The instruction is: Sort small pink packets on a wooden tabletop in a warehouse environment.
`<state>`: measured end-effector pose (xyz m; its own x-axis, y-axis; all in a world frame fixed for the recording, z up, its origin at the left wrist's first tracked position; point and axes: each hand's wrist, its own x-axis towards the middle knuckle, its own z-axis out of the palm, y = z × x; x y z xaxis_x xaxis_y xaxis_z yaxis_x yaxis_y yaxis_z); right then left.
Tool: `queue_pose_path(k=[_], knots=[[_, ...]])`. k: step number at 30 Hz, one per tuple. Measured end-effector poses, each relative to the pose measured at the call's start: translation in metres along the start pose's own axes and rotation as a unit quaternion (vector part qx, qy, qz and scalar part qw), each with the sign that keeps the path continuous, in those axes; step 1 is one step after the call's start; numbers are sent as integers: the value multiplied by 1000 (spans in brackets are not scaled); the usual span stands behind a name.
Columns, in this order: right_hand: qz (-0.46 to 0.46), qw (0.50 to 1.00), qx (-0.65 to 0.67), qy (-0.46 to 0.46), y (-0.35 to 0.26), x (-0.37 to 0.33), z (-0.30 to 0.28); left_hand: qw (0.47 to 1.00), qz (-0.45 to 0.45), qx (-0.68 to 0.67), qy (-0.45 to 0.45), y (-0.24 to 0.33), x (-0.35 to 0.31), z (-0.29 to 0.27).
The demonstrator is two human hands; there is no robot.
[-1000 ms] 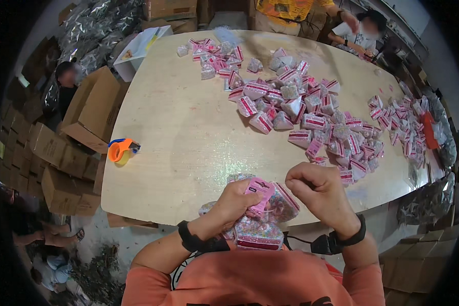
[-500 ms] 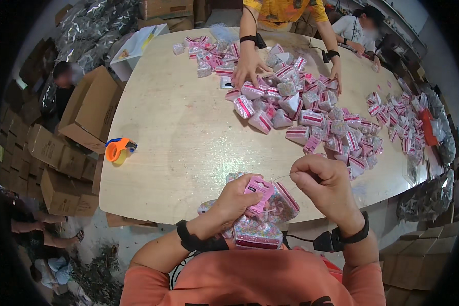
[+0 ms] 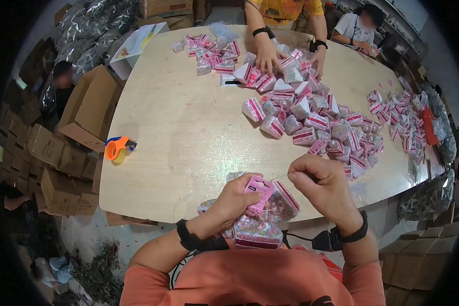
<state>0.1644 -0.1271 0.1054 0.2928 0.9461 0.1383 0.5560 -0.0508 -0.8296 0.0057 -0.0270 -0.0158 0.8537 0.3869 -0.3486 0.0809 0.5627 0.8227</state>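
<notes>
The right thumb and index finger of the person's right hand (image 3: pixel 322 186) press together on a thin strand (image 3: pixel 280 178), which runs leftward to the bundle at the left hand (image 3: pixel 234 200). The left thumb lies flat on a pink hang tag (image 3: pixel 260 189), pinning it against fingers that are mostly hidden underneath. The tag sits directly under that thumb, to the left of the right fingertips and apart from them. Just beyond its right edge a glittery pouch (image 3: pixel 286 203) with a pink-striped edge leans outward; a second sequined pouch (image 3: pixel 258 233) lies nearer the person's body, its dark pink band facing the body. The left hand and the tag cover parts of this bundle at the near edge of the table (image 3: pixel 173 122).

Past the right hand, a large heap of wedge-shaped pouches (image 3: pixel 319 120) spreads toward the far side, its near end close behind the right knuckles. At its far end a co-worker's hands (image 3: pixel 269 58) rest among the pouches. A smaller cluster (image 3: pixel 214 53) lies far left, and another (image 3: pixel 403 120) lies by the right edge beside a red item (image 3: pixel 429 127). An orange tape dispenser (image 3: pixel 118 149) rests at the left edge, near an open cardboard box (image 3: pixel 91 104) standing beyond the table.
</notes>
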Motion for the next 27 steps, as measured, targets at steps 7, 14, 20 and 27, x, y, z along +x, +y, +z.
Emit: queue_pose_path(k=[7,14,20,27], knots=[[29,999,16,-21,-8,-1,-4,999,-20,-28,-1,0,1,0],[28,999,12,-21,2,0,0,1000,-22,-9,1,1,2,1],[30,999,11,-23,4,2,1,999,-29,-16,0,1,3,1],[15,999,-2,-31,6,5,6,999,-36,-19,5,3,4,2]])
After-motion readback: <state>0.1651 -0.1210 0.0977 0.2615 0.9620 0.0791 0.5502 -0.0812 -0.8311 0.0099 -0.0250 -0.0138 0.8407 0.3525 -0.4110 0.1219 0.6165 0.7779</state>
